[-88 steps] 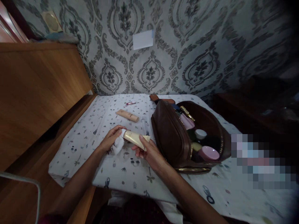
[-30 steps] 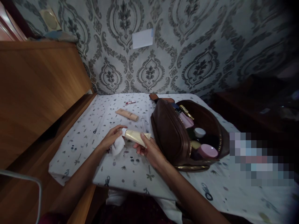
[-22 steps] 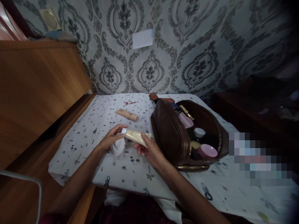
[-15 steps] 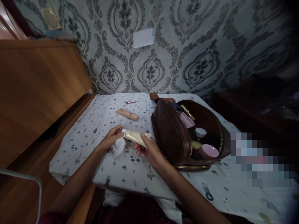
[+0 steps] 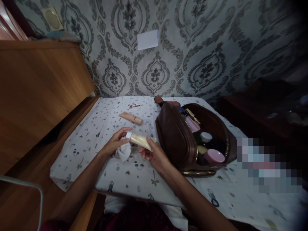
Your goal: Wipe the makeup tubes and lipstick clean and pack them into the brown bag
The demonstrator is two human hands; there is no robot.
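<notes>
The right hand [image 5: 156, 155] is closed around the flat, crimped end of a pale yellow plastic tube [image 5: 141, 141], thumb on top and fingers curled beneath. The tube is held off the cloth, just left of the open brown leather cosmetic bag [image 5: 174, 138], with its white cap pointing away from the bag. The left hand [image 5: 115, 143] meets it there. Its thumb and forefinger are pinched at the cap, and its other fingers are clamped on a crumpled white tissue [image 5: 124, 151] that bulges below the cap end. There is faint print along the tube, too small to read.

Everything rests on a white tablecloth printed with small dark motifs [image 5: 96, 144]. Left of the bag and further back, a beige tube [image 5: 131, 118] lies flat, well apart from the hands. Beyond it, near the wall, is a thin pink stick [image 5: 134, 105].

Inside the bag, a round pink-lidded jar [image 5: 215, 156] sits at the near end, and a white-capped pot [image 5: 206, 137] is just behind it. A pink tube [image 5: 192, 124] and a gold-coloured item [image 5: 192, 115] lie at the far end. No label on any of them can be read.

Above the bag, a blank white slip of paper [image 5: 147, 39] is stuck to the grey patterned wallpaper.
</notes>
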